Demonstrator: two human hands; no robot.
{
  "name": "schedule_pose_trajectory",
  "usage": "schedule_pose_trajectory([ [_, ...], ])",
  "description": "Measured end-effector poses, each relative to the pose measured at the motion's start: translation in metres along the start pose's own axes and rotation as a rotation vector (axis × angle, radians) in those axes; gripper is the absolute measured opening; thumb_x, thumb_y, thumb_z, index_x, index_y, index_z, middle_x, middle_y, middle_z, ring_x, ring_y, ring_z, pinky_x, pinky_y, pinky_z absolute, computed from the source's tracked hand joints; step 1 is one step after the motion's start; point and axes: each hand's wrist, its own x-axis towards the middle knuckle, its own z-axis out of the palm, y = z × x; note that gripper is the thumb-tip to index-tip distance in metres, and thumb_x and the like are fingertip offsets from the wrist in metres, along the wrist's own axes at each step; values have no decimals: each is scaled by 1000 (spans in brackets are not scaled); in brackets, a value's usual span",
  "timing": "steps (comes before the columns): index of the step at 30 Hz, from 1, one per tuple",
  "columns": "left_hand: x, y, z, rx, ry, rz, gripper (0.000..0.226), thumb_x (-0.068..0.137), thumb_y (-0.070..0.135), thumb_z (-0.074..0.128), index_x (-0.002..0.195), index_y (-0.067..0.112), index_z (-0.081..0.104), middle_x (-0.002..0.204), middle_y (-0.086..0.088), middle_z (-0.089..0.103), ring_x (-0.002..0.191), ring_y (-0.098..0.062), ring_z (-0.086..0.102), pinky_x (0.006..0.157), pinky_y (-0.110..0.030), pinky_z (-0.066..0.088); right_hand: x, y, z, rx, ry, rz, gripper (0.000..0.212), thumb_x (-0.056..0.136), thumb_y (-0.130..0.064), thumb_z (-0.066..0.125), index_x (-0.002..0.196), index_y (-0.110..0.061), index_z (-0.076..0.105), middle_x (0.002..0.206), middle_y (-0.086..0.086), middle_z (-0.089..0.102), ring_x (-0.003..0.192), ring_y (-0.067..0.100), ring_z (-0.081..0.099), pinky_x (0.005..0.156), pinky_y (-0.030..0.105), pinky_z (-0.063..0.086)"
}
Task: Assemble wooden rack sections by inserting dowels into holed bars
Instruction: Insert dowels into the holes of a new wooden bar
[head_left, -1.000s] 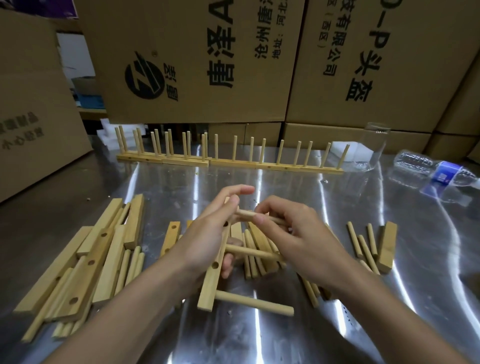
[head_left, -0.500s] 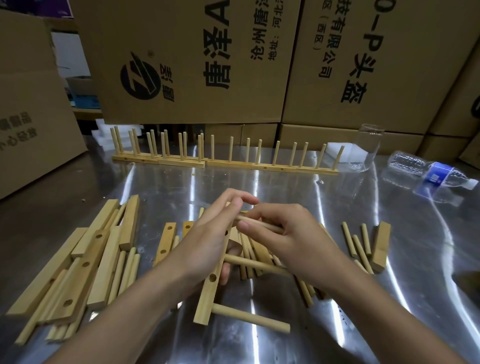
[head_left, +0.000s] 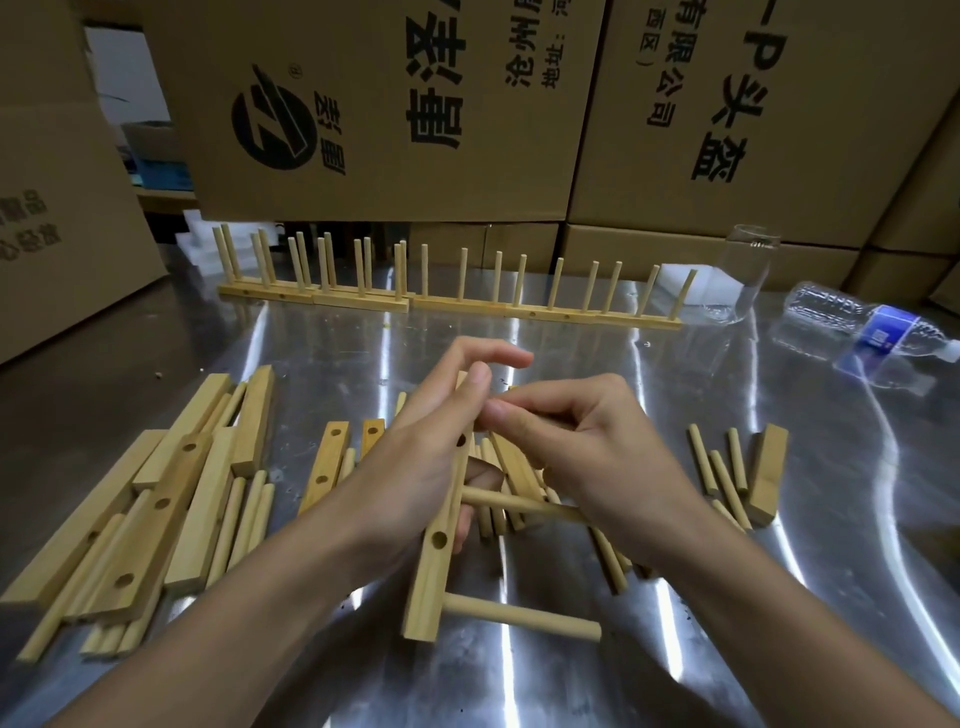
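Note:
My left hand (head_left: 421, 457) grips a holed wooden bar (head_left: 434, 566) that runs lengthwise away from me over the steel table (head_left: 571, 691). Two dowels stick out of its right side: a near dowel (head_left: 522, 616) and a middle dowel (head_left: 514, 503). My right hand (head_left: 587, 457) pinches a third dowel (head_left: 506, 408) whose tip meets the bar near its far end, beside an open hole (head_left: 461, 441). A pile of loose dowels and bars (head_left: 519, 467) lies underneath my hands, partly hidden.
A stack of holed bars and dowels (head_left: 150, 499) lies at left. Two orange-toned bars (head_left: 327, 462) lie near it. Dowels and a short bar (head_left: 737, 473) sit at right. Finished rack sections (head_left: 452, 301) stand at the back before cardboard boxes (head_left: 395, 104). A plastic bottle (head_left: 867, 327) and glass (head_left: 740, 275) are far right.
My right hand has pushed its dowel leftward up against the bar, and less of it shows. The camera has tipped and the held bar sits lower in view.

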Motion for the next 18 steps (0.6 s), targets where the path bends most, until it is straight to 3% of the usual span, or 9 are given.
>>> schedule_pose_trajectory([
  [3,1,2,0,35,58,26,33,110,50,34,126,44,63,83,1,60,44,-13,46,35,-23,39,4,0,4,-5,39,36,19,103,-24,69,100,-14,84,56,-10,59,54,-1,46,55,13,38],
  [6,3,0,0,12,82,40,33,112,48,34,126,42,63,86,4,64,48,-13,49,34,-22,38,7,-8,6,-31,42,60,18,102,-26,70,98,-16,85,58,7,53,54,3,41,51,16,35],
  [8,4,-4,-1,-2,45,6,33,114,47,33,129,40,61,91,1,66,46,-13,50,34,-22,37,5,-8,4,-35,30,89,19,102,-29,70,97,-18,85,58,3,52,51,3,40,49,16,33],
  [11,6,-13,-2,4,-8,-22,35,115,50,31,135,44,59,99,-5,71,45,-13,52,34,-23,38,3,-1,-1,-88,2,124,19,101,-37,70,98,-26,86,62,4,55,51,16,36,48,26,30],
  [15,4,-14,-5,5,-16,-52,39,114,54,27,137,50,58,111,-15,63,47,-11,53,36,-24,39,2,-1,4,-62,28,135,20,101,-36,71,93,-24,85,60,-1,51,55,19,38,51,29,31],
  [18,7,-13,-6,12,-23,-39,40,113,55,26,138,52,57,113,-15,63,50,-11,53,37,-24,40,4,-4,3,-52,8,153,20,101,-36,70,95,-23,85,63,10,56,58,22,42,54,35,35],
])
